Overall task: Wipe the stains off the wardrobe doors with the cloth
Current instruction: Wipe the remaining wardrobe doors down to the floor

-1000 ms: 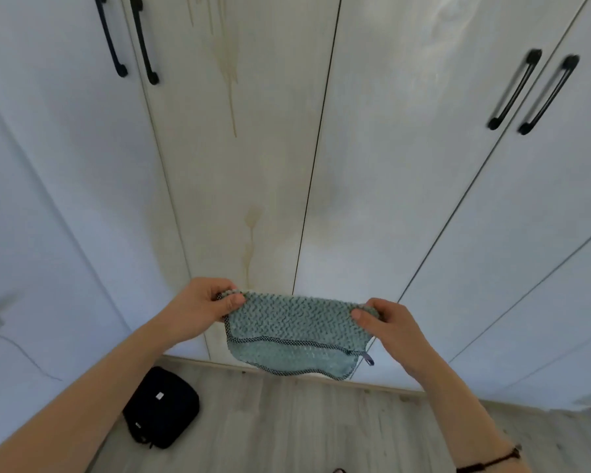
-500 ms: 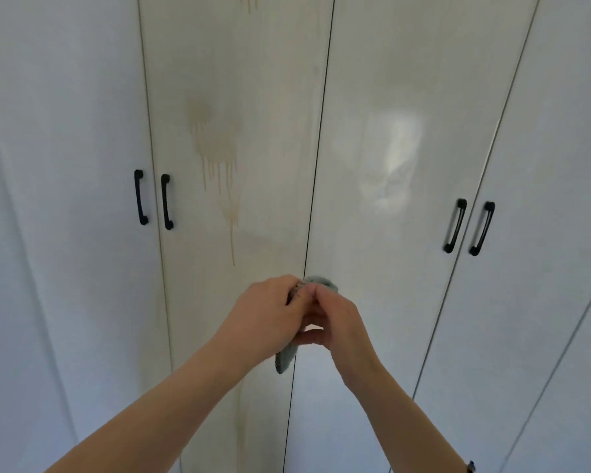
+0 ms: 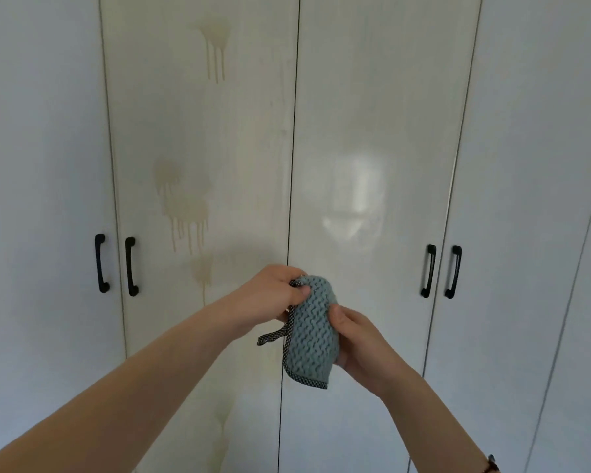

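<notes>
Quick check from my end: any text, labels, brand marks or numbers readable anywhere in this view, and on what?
None: no readable text, label, brand or number shows in this view.
The cloth, held by the left hand and right hand, shows only a woven pattern and a patterned trim.
The wardrobe doors and their black handles are unmarked; the brownish marks are stains, not writing.

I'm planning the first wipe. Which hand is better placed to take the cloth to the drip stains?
Probably the left hand: it pinches the cloth's top, and the drip stains lie up-left on its side. The right hand grips lower, farther away.
</notes>
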`<state>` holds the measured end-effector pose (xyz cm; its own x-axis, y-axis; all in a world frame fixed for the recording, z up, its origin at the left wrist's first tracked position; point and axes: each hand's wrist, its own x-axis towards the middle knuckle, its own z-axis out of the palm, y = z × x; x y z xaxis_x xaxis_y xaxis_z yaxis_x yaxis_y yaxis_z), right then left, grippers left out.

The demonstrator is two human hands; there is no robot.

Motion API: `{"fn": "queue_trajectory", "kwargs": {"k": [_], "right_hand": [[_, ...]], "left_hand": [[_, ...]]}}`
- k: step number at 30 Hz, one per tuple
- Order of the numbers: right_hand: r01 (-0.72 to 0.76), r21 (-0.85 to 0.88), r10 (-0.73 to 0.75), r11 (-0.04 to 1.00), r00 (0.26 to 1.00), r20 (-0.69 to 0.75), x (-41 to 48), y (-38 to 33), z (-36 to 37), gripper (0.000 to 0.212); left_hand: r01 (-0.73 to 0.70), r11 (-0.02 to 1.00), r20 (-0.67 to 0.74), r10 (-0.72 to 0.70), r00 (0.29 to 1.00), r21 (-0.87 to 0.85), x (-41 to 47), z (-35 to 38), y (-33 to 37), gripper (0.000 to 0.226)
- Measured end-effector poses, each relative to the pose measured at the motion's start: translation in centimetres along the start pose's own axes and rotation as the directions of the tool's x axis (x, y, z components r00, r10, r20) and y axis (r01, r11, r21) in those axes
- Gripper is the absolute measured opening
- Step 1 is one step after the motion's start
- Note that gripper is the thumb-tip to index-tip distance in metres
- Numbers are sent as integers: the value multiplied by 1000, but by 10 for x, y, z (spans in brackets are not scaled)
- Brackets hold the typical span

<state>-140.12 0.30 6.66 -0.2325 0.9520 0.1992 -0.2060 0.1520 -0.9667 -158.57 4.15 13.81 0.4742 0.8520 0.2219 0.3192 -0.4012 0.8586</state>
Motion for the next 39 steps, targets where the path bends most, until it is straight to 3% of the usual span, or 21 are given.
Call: {"fn": "queue_trajectory", "kwargs": {"k": [3,6,7,9,10,11,12,15,16,17,19,21,22,25,28,29,32,36,37,38,39], "right_hand": [[12,159,4,987,995,-98,8,-11,-15,49],[148,159,-64,976,896,-440,26,-28,-49,35],[239,121,-122,963,794,-596,35,-35,-63,27],[411,-101,-297,906,446,-844,56,-48,-84,12],[404,-278,-398,871,251,-882,68,-55,-91,16],[340,-420,-481,841,118,-869,86,-61,-100,22],[256,-514,-544,818,56,-837,104,-66,-106,28],[9,-683,-681,730,79,-728,166,-68,-107,43],[-88,-770,-766,631,83,-637,188,-60,-102,41],[-151,-858,-844,492,159,-512,204,-48,-88,35],[-31,-986,-883,162,442,-159,224,-10,-47,29],[197,-973,-853,-121,482,203,232,26,-24,28],[260,-951,-833,-165,480,276,235,35,-28,30],[269,-955,-871,-122,432,233,231,6,-50,29],[260,-951,-959,165,269,-93,231,-48,-73,28],[266,-942,-961,205,236,-143,233,-62,-78,28],[181,-981,-978,69,207,-31,242,-72,-73,13],[39,-937,-926,-348,142,350,261,-64,-59,7],[11,-928,-919,-374,134,372,264,-77,-61,8],[6,-948,-938,-319,145,316,263,-95,-65,16],[2,-984,-972,-176,159,174,262,-114,-68,22]], "left_hand": [[13,994,-15,-11,1000,113,33,3,8,13],[-38,944,-90,72,993,326,59,0,13,21],[-43,915,-137,106,985,401,69,-4,13,25],[-32,844,-228,181,957,535,86,-14,12,26],[-27,812,-254,213,944,583,92,-20,12,24],[-21,783,-262,233,936,621,99,-26,12,21],[-20,757,-266,255,930,653,105,-31,11,18],[-17,692,-268,302,915,722,125,-42,4,10],[-14,686,-275,311,910,727,133,-44,0,8],[-10,682,-285,320,904,731,138,-46,-4,7],[-12,672,-313,362,878,741,149,-51,-10,5],[-11,654,-340,408,848,756,155,-56,-15,4],[-10,647,-345,420,839,762,159,-58,-18,5],[-12,639,-369,460,807,769,161,-72,-20,5],[-44,614,-375,535,757,788,166,-94,-10,6],[-59,602,-372,564,737,796,168,-100,-4,6],[-70,541,-354,637,684,838,176,-119,15,6],[-48,388,-275,731,624,921,183,-154,44,4],[-39,355,-257,745,616,934,183,-164,52,4],[-30,330,-244,754,610,944,183,-171,58,5],[-21,307,-234,764,602,951,182,-179,64,5]]}}
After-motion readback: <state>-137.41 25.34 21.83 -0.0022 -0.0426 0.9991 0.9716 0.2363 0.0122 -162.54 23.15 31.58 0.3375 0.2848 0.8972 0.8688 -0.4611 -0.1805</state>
